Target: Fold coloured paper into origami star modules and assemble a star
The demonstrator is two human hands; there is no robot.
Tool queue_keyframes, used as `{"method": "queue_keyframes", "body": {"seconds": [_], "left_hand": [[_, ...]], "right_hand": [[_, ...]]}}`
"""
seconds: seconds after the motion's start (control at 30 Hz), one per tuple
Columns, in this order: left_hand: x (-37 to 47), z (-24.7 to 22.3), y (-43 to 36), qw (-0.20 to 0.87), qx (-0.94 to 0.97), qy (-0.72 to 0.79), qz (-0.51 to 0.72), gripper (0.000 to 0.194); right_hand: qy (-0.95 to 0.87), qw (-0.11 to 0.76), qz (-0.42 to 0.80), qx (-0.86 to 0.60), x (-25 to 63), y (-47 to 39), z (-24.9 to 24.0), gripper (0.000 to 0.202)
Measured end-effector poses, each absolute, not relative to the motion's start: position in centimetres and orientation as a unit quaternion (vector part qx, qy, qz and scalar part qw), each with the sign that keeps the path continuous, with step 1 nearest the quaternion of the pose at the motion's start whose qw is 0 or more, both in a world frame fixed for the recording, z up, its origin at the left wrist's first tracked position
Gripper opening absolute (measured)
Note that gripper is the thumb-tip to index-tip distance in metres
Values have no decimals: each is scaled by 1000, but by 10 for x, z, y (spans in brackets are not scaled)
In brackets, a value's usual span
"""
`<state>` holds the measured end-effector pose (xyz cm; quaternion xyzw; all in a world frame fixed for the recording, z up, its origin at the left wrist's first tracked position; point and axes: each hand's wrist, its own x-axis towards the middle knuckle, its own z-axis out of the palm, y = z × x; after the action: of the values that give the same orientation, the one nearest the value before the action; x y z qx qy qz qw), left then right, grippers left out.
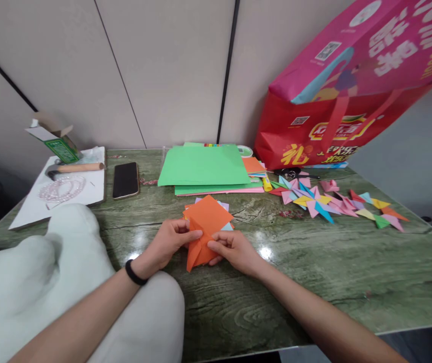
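An orange sheet of origami paper (210, 214), partly folded and creased at its lower left, is held between my two hands. My left hand (171, 241), with a black band on the wrist, pinches its left side with thumb and fingers. On the right side my right hand (233, 250) grips the paper near a lower fold, thumb on top and fingertips under it. Beneath and behind it lie more coloured paper squares (228, 227), mostly covered; pale blue and lilac corners show.
Green paper sheets (204, 164) are stacked behind my hands. Folded paper pieces (318, 196) spread at right before a red gift bag (314, 131). A phone (125, 180), hammer (75, 168), bead strand (62, 189) and small box (60, 143) lie left. A pale plush cushion (136, 317) borders my left arm.
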<state>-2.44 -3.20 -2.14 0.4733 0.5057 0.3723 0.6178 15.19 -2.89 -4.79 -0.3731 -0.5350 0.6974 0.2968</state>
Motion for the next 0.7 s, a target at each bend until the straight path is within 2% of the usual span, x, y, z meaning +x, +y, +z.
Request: {"method": "queue_keyframes", "body": {"seconds": [0.4, 0.7], "left_hand": [[-22, -25, -33, 568, 463, 560, 385, 29], [-22, -22, -32, 584, 457, 556, 375, 29]], "right_hand": [[-538, 289, 672, -418, 152, -28, -46, 39], [-521, 273, 686, -428, 154, -28, -42, 40]]}}
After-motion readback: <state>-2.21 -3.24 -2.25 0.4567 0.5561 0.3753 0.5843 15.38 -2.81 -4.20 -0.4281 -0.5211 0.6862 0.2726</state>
